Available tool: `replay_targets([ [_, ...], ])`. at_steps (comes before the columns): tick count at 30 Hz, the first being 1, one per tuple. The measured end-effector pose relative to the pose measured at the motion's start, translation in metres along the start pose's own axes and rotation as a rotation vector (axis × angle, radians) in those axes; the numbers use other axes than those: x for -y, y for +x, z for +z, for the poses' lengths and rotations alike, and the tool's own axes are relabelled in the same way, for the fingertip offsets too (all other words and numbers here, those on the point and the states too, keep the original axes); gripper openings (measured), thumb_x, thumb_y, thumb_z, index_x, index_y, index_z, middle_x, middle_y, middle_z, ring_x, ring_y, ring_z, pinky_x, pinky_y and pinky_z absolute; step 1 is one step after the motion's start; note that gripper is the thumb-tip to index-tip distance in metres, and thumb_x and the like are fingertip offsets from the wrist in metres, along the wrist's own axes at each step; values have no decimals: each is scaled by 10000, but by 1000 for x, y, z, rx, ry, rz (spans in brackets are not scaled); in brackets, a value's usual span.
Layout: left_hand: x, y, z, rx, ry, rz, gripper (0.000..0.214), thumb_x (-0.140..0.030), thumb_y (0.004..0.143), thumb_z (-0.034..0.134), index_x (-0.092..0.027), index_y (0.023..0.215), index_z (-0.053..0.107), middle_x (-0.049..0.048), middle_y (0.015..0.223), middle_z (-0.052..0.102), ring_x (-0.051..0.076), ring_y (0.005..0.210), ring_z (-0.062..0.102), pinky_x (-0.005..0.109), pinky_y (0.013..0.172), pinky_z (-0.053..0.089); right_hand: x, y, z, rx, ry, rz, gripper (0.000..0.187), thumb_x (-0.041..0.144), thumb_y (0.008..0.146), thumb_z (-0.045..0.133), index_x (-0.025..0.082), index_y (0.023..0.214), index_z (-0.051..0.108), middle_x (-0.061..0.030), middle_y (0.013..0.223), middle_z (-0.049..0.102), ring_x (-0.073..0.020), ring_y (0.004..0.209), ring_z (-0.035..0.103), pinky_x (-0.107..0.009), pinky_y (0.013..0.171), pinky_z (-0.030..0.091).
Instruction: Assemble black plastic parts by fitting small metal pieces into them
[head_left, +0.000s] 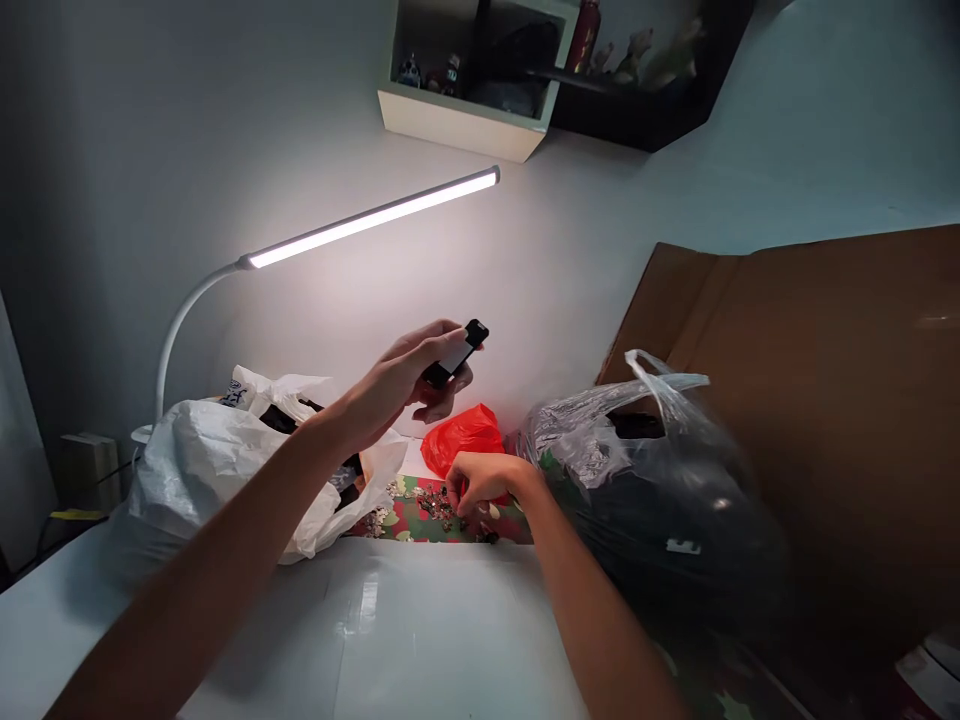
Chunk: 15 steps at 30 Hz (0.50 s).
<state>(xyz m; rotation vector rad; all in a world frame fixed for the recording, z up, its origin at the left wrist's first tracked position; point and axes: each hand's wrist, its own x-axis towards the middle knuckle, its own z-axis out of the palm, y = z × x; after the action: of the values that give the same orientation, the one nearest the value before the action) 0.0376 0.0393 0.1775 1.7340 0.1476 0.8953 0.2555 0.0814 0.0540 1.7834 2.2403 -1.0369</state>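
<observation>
My left hand (409,378) is raised above the table and closed round a small black and white device (456,354), held up under the lamp. My right hand (480,482) is lower down, fingers curled and pinching among a pile of small metal parts (431,503) that lie on a red and green patterned cloth (409,522). What the right fingers hold, if anything, is too small to see.
A lit white desk lamp (375,215) arches over the table. A white plastic bag (217,465) lies at the left, a red bag (461,435) behind the hands, a clear bag of dark items (652,480) at the right. Brown cardboard (825,400) leans at right; wall shelves (480,90) hang above.
</observation>
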Motion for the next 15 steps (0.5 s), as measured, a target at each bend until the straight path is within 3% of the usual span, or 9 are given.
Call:
replay_targets([
  [6,-1,1,-2,-10,-4,-24,347,-502,1024,585,-177,1122,661,-35,760,459,54,481,351,225,456,253,0,11,6,18,-80,104,265,59,578,830,194,773,711,86,575,639,-114,512,584,-219,534,444],
  [11,-1,1,-2,3,-41,-58,365,-503,1031,538,-172,1101,673,-32,740,435,72,500,339,225,465,290,-1,13,8,-9,-84,114,162,66,666,769,192,760,727,83,531,616,-105,456,551,-223,514,435],
  [15,0,1,-4,7,-80,-74,384,-514,1031,517,-169,1111,667,-24,755,460,76,501,369,222,473,315,1,11,8,40,-26,74,219,108,681,807,201,875,766,87,597,675,-104,493,603,-208,522,464],
])
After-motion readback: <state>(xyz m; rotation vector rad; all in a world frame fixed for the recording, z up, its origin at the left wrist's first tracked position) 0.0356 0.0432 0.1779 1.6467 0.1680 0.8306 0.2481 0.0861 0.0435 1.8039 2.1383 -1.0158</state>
